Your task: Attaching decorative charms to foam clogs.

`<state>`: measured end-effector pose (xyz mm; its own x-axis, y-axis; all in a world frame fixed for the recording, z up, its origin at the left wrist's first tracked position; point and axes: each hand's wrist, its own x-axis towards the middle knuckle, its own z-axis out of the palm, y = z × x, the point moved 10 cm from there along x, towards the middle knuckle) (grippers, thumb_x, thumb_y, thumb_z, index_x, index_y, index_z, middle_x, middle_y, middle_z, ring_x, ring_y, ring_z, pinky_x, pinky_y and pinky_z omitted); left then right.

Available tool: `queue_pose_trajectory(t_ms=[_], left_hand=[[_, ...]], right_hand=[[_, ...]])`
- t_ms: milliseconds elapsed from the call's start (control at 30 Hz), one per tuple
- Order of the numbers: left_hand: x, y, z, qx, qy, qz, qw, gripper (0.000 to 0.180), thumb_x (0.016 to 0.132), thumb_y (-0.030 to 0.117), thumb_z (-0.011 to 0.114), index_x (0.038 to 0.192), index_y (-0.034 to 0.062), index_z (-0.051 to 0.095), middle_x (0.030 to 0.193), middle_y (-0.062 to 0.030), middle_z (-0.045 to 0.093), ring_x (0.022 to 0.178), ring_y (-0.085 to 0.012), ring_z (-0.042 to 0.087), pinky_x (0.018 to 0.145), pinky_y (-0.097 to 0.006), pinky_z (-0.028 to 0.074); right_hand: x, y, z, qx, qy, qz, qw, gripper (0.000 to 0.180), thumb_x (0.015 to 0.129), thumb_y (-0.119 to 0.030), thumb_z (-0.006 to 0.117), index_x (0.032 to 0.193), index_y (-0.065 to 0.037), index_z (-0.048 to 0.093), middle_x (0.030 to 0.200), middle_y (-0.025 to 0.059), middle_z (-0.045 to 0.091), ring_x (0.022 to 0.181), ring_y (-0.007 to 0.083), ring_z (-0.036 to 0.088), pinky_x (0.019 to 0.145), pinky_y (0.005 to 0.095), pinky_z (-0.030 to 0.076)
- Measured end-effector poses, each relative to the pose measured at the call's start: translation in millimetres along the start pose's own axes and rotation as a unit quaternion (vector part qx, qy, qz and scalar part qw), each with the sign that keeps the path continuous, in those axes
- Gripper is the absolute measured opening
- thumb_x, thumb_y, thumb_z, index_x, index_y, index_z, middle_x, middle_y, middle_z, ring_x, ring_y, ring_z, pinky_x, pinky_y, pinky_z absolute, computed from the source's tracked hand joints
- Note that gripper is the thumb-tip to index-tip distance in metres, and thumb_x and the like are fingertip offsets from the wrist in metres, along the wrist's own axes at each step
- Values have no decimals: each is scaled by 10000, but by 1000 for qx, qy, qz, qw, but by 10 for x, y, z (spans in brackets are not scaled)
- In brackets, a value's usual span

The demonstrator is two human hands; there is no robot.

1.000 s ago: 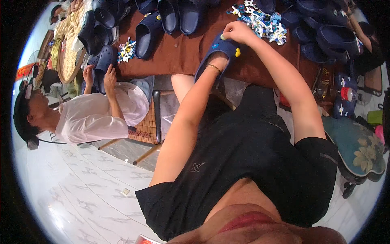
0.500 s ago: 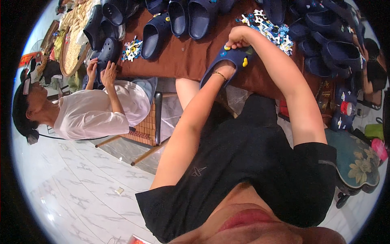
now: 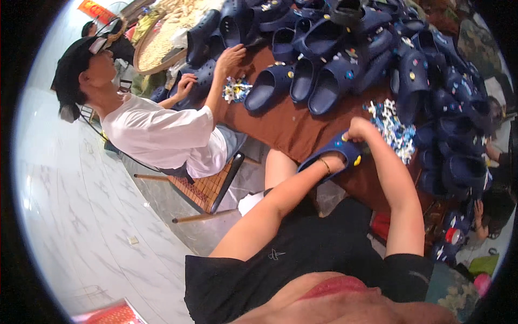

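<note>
My left hand (image 3: 335,160) is inside a navy foam clog (image 3: 317,154), up to the wrist, with its fingers hidden by the upper. At the clog's toe my right hand (image 3: 360,129) is closed in a pinch on a small yellow-and-white shoe charm (image 3: 345,137). A blue charm (image 3: 338,143) and a yellow charm (image 3: 357,160) sit on the same upper. Just beyond my right hand lies a heap of loose white and blue charms (image 3: 393,127) on the brown tablecloth (image 3: 280,129).
Several navy clogs (image 3: 326,89) crowd the table's far side and the right. On the left a co-worker in a white shirt (image 3: 156,127) sits on a chair (image 3: 202,189), hands on a clog (image 3: 202,81). A smaller charm pile (image 3: 236,89) and a round tray (image 3: 141,54) are beyond.
The whole view has shifted, so the table sits lower and further right. The co-worker's one hand has reached farther forward to another clog. My hands keep their places on the clog.
</note>
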<state>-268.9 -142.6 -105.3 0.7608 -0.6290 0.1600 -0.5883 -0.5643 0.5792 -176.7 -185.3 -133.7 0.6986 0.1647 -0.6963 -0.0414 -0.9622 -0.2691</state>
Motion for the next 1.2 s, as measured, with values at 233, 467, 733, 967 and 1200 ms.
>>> queue_pose_trajectory(t_ms=[233, 467, 733, 967, 1200], left_hand=[[-69, -659, 851, -6, -180, -85, 980, 529, 714, 296, 457, 1201, 97, 412, 1231, -158, 412, 1124, -328, 391, 940, -410, 308], [46, -411, 492, 25, -57, -23, 998, 533, 713, 293, 457, 1206, 98, 404, 1256, -156, 383, 1142, -306, 377, 961, -399, 290], [40, -398, 429, -9, -65, -25, 998, 453, 743, 267, 451, 1161, 96, 432, 1245, -148, 390, 1157, -294, 358, 963, -381, 282], [145, -339, 352, -24, 16, 44, 999, 462, 740, 295, 464, 1163, 114, 420, 1233, -133, 403, 1125, -287, 390, 942, -376, 310], [169, 59, 26, 25, -2, 75, 997, 394, 753, 255, 457, 1110, 89, 444, 1175, -143, 441, 1095, -288, 411, 905, -380, 329]], right_hand=[[-67, -149, -25, 41, 57, -47, 996, 262, 673, -239, 663, 827, -33, 613, 793, 129, 619, 709, 238, 595, 635, 342, 457], [-203, -289, -81, 50, 127, -239, 961, 203, 671, -137, 606, 854, -49, 612, 825, 120, 614, 802, 248, 583, 738, 335, 439], [-321, -323, -224, 111, 258, -210, 937, 169, 652, -156, 628, 774, -40, 614, 745, 108, 611, 711, 217, 588, 659, 318, 455], [-216, -205, -173, 119, 189, -156, 962, 200, 587, -192, 657, 749, -74, 645, 802, 110, 624, 771, 251, 597, 722, 336, 462], [-131, -84, -159, 109, 182, -134, 968, 203, 565, -172, 683, 748, -87, 662, 802, 120, 625, 770, 253, 602, 729, 336, 463]])
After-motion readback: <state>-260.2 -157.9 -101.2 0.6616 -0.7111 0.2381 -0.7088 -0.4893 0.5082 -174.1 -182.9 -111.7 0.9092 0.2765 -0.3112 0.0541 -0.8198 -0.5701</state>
